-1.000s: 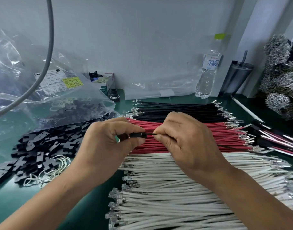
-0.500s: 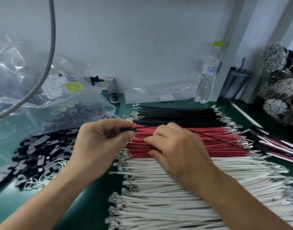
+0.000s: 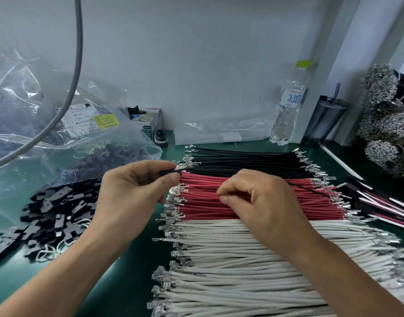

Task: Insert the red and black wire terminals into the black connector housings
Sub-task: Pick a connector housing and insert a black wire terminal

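Observation:
My left hand (image 3: 132,195) pinches a small black connector housing (image 3: 167,172) between thumb and forefinger, above the left ends of the wires. A thin black wire (image 3: 308,189) runs from the housing to the right and passes under my right hand (image 3: 258,204). That hand lies on the row of red wires (image 3: 201,209), its thumb and forefinger tips pinching at one red wire. Behind the red row lies a row of black wires (image 3: 242,161). Loose black housings (image 3: 54,216) are heaped on the green table at the left.
White wires (image 3: 230,259) fill the near table. A clear plastic bag (image 3: 59,133) of housings and a grey cable (image 3: 75,76) are at the left. A water bottle (image 3: 288,110), a dark tumbler (image 3: 324,120), silvery terminal bundles (image 3: 384,124) and joined wires (image 3: 379,207) stand right.
My hands have parted. The left one moved up and left with the housing and its black wire, and the right one dropped onto the red wires.

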Demonstrator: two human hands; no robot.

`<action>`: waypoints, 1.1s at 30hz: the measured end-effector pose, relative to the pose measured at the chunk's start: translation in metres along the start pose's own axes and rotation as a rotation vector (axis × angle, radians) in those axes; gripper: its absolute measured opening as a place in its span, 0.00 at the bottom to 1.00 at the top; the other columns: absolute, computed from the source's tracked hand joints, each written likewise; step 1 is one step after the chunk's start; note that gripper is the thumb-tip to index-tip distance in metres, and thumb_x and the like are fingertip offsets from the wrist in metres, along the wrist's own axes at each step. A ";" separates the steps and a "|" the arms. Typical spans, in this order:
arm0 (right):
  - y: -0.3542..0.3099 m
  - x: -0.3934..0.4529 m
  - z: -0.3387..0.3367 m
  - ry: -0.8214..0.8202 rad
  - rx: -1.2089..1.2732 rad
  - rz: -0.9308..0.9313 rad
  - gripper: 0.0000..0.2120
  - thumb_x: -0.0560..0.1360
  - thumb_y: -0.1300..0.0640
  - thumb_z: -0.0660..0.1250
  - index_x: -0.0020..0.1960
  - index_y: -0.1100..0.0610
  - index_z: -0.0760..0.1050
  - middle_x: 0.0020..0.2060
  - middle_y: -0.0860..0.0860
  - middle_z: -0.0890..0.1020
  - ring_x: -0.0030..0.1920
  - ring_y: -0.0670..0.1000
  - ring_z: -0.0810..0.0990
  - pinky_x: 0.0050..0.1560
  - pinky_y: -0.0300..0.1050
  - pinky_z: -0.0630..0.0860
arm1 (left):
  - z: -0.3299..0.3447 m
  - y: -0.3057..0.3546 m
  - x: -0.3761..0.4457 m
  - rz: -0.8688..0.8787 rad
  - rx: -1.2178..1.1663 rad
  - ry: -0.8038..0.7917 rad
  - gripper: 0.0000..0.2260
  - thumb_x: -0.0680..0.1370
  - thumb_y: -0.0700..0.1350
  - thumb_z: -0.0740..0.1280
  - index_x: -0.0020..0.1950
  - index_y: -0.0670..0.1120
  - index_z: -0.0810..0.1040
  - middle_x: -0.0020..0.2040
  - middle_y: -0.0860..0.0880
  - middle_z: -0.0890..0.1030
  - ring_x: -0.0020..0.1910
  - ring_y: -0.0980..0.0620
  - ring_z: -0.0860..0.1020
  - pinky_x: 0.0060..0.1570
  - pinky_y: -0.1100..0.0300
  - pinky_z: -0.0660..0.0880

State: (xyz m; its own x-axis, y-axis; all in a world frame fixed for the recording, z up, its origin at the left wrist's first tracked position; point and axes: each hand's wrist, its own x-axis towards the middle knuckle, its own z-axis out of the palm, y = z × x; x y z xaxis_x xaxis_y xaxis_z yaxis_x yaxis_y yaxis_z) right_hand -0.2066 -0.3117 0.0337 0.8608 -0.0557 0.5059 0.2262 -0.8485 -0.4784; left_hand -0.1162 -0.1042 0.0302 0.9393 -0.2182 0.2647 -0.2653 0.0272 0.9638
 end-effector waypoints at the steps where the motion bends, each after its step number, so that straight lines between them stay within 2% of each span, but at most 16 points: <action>1: 0.001 0.000 -0.002 0.000 0.019 -0.015 0.09 0.76 0.60 0.72 0.51 0.48 0.85 0.42 0.39 0.81 0.47 0.42 0.81 0.48 0.41 0.77 | -0.001 0.001 0.000 -0.010 -0.020 -0.012 0.07 0.69 0.43 0.79 0.46 0.51 0.89 0.35 0.44 0.85 0.27 0.54 0.75 0.25 0.67 0.70; 3: 0.002 0.000 -0.007 0.029 0.049 -0.035 0.11 0.78 0.62 0.71 0.54 0.48 0.85 0.42 0.40 0.79 0.47 0.44 0.80 0.47 0.36 0.75 | -0.001 0.003 -0.001 -0.046 -0.088 -0.064 0.09 0.67 0.47 0.77 0.47 0.49 0.89 0.38 0.42 0.86 0.28 0.52 0.75 0.23 0.64 0.69; 5: 0.001 -0.002 -0.011 0.081 0.095 -0.033 0.09 0.77 0.60 0.72 0.52 0.48 0.85 0.41 0.41 0.79 0.46 0.47 0.80 0.44 0.34 0.74 | 0.000 0.005 -0.003 -0.092 -0.163 -0.138 0.13 0.65 0.49 0.77 0.47 0.46 0.89 0.39 0.40 0.86 0.27 0.51 0.74 0.23 0.63 0.69; 9: -0.001 -0.003 -0.013 0.134 0.123 -0.051 0.06 0.75 0.59 0.75 0.46 0.48 0.85 0.39 0.42 0.80 0.44 0.49 0.81 0.42 0.38 0.75 | 0.001 0.008 -0.005 -0.168 -0.226 -0.235 0.17 0.64 0.50 0.77 0.49 0.42 0.88 0.39 0.39 0.85 0.26 0.51 0.74 0.24 0.63 0.69; 14: -0.008 -0.006 -0.009 0.085 0.155 -0.066 0.06 0.76 0.59 0.74 0.51 0.49 0.85 0.42 0.41 0.80 0.46 0.48 0.81 0.44 0.41 0.77 | 0.002 0.008 -0.008 -0.203 -0.244 -0.299 0.16 0.65 0.48 0.76 0.49 0.42 0.88 0.38 0.39 0.85 0.26 0.51 0.74 0.24 0.63 0.69; 17: -0.010 -0.006 -0.010 0.120 0.136 -0.084 0.04 0.75 0.57 0.74 0.49 0.49 0.85 0.42 0.42 0.79 0.45 0.48 0.81 0.42 0.40 0.76 | 0.003 0.008 -0.008 -0.209 -0.244 -0.300 0.16 0.65 0.48 0.76 0.49 0.42 0.88 0.38 0.39 0.85 0.27 0.51 0.74 0.24 0.63 0.69; 23: -0.012 -0.007 -0.012 0.177 0.115 -0.074 0.06 0.73 0.60 0.76 0.46 0.49 0.84 0.41 0.40 0.78 0.46 0.47 0.80 0.43 0.32 0.72 | -0.001 0.010 -0.005 -0.221 -0.261 -0.296 0.17 0.65 0.48 0.77 0.49 0.41 0.88 0.38 0.39 0.85 0.27 0.51 0.74 0.24 0.64 0.68; 33: -0.014 -0.008 -0.009 0.221 0.093 -0.072 0.05 0.74 0.60 0.75 0.46 0.50 0.84 0.41 0.41 0.78 0.44 0.48 0.80 0.42 0.38 0.75 | -0.001 0.011 -0.006 -0.250 -0.289 -0.333 0.15 0.66 0.47 0.76 0.49 0.40 0.88 0.38 0.39 0.84 0.26 0.52 0.73 0.24 0.64 0.69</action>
State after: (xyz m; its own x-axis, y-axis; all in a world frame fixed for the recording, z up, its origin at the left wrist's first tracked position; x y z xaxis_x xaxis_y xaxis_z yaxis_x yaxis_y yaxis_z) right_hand -0.2203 -0.3042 0.0425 0.7224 -0.1195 0.6811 0.3331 -0.8030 -0.4942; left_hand -0.1242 -0.1020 0.0397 0.8335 -0.5506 0.0459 0.0736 0.1930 0.9784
